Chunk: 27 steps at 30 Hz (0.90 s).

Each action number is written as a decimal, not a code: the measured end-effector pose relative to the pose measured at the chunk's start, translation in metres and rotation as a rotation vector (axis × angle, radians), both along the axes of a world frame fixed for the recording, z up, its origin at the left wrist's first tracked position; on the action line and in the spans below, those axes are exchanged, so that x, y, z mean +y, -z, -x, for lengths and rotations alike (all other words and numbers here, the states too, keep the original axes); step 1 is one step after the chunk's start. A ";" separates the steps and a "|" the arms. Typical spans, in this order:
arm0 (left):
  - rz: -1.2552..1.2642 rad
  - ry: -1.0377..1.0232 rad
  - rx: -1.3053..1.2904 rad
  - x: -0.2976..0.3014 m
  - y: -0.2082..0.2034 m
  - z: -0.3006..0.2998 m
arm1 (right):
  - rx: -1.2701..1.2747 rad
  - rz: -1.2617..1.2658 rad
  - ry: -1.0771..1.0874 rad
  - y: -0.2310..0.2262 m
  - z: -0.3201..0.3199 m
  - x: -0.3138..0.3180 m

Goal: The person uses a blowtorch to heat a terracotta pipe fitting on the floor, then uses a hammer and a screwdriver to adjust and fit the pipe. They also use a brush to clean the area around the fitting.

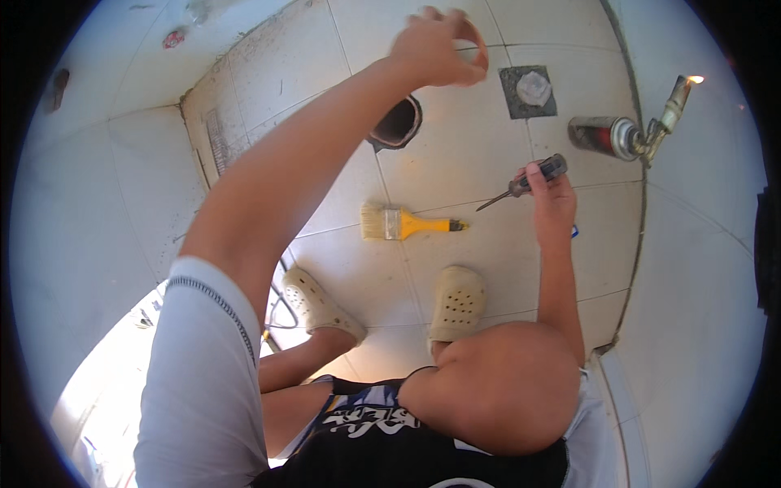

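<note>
My left hand reaches over the far floor, slightly blurred, its fingers closed on a thin orange-brown ring. The ring's inner side is partly hidden by the fingers. Below that forearm, a round dark pipe opening is set in the floor, partly covered by the arm. On the right, my right hand grips a screwdriver by its dark handle, the blade pointing left and down. A paintbrush with pale bristles and a yellow handle lies on the tiles between the hands and my feet.
A gas canister with a torch head lies by the right wall, a small flame burning at its nozzle. A white crumpled plug sits in a dark square floor patch. My beige clogs stand on the tiled floor; walls close both sides.
</note>
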<state>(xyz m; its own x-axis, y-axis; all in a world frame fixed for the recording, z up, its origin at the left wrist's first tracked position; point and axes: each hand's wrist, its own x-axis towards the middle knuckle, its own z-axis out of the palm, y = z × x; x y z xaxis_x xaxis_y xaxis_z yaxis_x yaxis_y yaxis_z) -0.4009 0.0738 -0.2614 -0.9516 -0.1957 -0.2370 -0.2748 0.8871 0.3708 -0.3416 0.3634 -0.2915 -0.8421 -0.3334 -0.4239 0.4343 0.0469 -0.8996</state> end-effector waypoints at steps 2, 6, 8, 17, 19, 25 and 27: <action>-0.177 -0.129 0.129 -0.027 -0.018 -0.038 | 0.002 -0.008 0.024 -0.001 -0.003 0.001; -0.111 -0.324 0.223 -0.037 -0.024 -0.133 | -0.034 0.047 0.029 -0.002 -0.010 -0.001; -0.120 -0.336 0.190 -0.035 -0.013 -0.156 | -0.050 0.068 0.003 -0.001 -0.012 -0.002; -0.093 -0.283 0.188 -0.012 0.024 -0.168 | -0.135 0.090 0.082 0.003 -0.021 0.007; -0.017 -0.252 0.151 -0.008 0.022 -0.166 | -0.139 0.122 0.099 0.004 -0.022 0.009; 0.124 -0.240 -0.071 -0.002 0.012 -0.149 | -0.112 0.139 0.061 0.004 -0.021 0.014; 0.147 -0.231 -0.119 -0.002 0.009 -0.146 | -0.120 0.112 0.066 0.004 -0.021 0.018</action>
<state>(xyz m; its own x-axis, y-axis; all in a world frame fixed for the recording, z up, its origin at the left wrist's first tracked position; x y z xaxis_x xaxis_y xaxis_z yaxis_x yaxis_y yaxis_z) -0.2552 0.0722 -0.2702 -0.8451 -0.4443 -0.2974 -0.5094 0.8380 0.1956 -0.3211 0.3815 -0.2950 -0.8092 -0.3302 -0.4859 0.5377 -0.0830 -0.8391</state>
